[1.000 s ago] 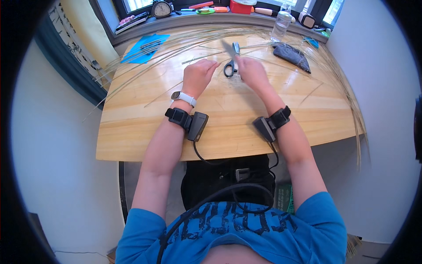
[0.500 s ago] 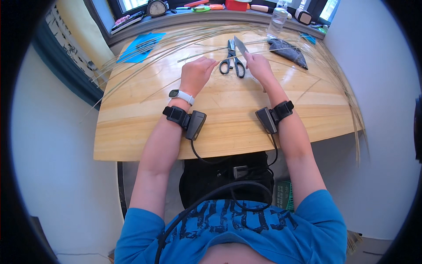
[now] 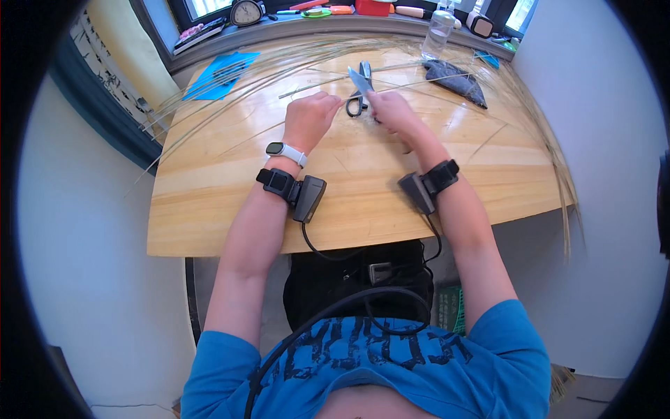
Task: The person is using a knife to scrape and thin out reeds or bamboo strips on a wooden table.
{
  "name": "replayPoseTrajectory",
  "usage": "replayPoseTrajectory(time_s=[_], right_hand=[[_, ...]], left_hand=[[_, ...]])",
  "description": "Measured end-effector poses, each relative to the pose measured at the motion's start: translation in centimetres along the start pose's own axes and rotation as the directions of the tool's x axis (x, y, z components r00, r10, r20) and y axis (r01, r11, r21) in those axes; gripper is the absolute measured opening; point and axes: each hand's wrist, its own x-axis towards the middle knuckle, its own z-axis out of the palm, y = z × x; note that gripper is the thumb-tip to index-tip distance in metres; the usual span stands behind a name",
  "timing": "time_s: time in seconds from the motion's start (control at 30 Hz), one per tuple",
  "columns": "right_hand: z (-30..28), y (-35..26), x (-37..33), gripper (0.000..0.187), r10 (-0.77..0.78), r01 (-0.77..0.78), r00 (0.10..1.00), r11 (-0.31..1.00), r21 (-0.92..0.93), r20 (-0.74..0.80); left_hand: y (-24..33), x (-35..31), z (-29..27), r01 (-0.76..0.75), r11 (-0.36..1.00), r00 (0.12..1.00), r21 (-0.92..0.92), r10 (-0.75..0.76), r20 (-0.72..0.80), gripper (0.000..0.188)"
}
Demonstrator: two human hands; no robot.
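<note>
In my right hand [image 3: 396, 114] is a knife, its pale blade [image 3: 358, 79] slanting up and left over the scissors. My left hand [image 3: 309, 120] is closed in a pinch to the left, its fingertips on what looks like the end of a thin dry stalk; the fingers hide most of the grip. Black-handled scissors [image 3: 354, 107] lie open on the table [image 3: 335, 202] between my hands, partly covered by the knife and my right hand. Long thin straw-coloured stalks [image 3: 279, 73] spread across the far side of the table.
Blue sheets [image 3: 220, 77] lie at the far left under some stalks. A dark folded bundle [image 3: 457, 82] and a clear bottle [image 3: 437, 35] are at the far right. More stalks [image 3: 555, 157] hang over the right edge. The windowsill [image 3: 300, 26] holds a clock and small items.
My right hand has moved left and slightly nearer with the knife, bringing the blade over the scissors. My left hand has stayed almost in place.
</note>
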Motion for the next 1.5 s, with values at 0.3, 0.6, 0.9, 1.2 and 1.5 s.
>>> replayPoseTrajectory(time_s=[0.3,0.6,0.9,1.2,1.5], right_hand=[[-3.0,1.8,1.6,0.046,0.154,-0.147,0.987,0.979,0.139,-0.045],[-2.2,1.2,0.6,0.045,0.113,-0.113,0.994,0.978,0.176,0.011],[0.7,-2.6,-1.7,0.046,0.018,-0.050,0.978,0.988,0.148,0.206],[-2.0,0.4,0.8,0.028,0.067,0.025,0.994,0.634,0.773,-0.088],[-5.5,2.4,1.8,0.026,0.105,0.140,0.964,0.581,0.802,-0.245]], left_hand=[[0.2,0.3,-0.1,-0.001,1.000,1.000,0.021,0.001,0.009,0.018],[0.2,0.1,0.2,0.010,0.999,1.000,-0.033,-0.010,0.011,0.018],[0.2,-0.1,-0.2,0.004,1.000,0.999,-0.007,-0.004,0.050,0.017],[0.7,0.3,0.0,0.037,0.991,0.999,-0.126,-0.037,-0.001,0.018],[0.5,0.1,-0.2,0.287,0.919,0.948,-0.268,-0.233,0.216,0.020]])
